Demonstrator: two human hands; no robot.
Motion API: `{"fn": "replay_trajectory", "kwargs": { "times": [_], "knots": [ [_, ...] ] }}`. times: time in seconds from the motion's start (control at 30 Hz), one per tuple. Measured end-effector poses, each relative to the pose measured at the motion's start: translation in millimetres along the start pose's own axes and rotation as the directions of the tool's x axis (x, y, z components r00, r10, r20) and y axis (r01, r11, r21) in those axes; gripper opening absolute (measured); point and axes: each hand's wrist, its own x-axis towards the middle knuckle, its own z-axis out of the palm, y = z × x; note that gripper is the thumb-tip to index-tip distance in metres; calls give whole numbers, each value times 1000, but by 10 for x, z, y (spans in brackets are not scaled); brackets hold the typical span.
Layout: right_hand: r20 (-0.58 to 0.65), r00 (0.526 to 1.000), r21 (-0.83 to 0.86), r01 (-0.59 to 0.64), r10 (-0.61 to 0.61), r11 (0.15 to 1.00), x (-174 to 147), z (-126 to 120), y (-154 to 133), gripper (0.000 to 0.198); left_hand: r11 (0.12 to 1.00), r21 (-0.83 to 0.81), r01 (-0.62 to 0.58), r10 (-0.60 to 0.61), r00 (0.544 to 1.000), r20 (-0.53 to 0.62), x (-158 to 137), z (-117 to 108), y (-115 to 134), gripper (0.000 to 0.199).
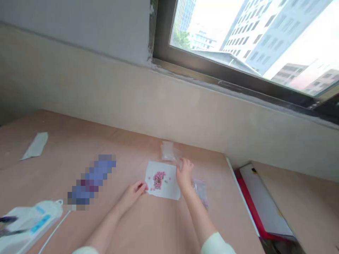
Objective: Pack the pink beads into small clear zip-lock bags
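A white sheet [169, 189] lies on the table with a cluster of small pink beads [159, 180] near its middle and a few loose around it. My left hand [136, 192] rests at the sheet's lower left corner, its fingers curled together; whatever is between them is too small to make out. Over the sheet's right edge, my right hand [184, 174] has its fingers closed on a small clear plastic bag [178, 158]. Just behind the sheet sits a stack of clear bags [167, 151]. Partly behind my right forearm lies another clear bag [200, 192] with something coloured in it.
A white power strip [39, 220] with a cable [54, 231] is at the lower left, near a pixelated blue object [92, 180]. A whitish packet [36, 145] lies far left. The wall and window [238, 77] bound the back; a gap with a red-edged board [265, 204] is at right.
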Motion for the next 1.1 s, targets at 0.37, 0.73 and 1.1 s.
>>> {"fn": "replay_trajectory", "kwargs": {
  "times": [0.37, 0.73, 1.1],
  "knots": [
    [81, 991, 252, -122, 104, 960, 244, 200, -52, 47, 1000, -16, -20, 20, 1000, 20, -55, -33, 72, 28],
    [211, 902, 822, -373, 377, 430, -244, -468, -14, 23, 989, -149, 12, -10, 1000, 19, 25, -32, 373, 32],
    [452, 843, 848, -508, 292, 154, -524, -301, -224, 21, 987, -158, -11, 38, 986, 165, -63, 25, 772, 25]
  ]
}}
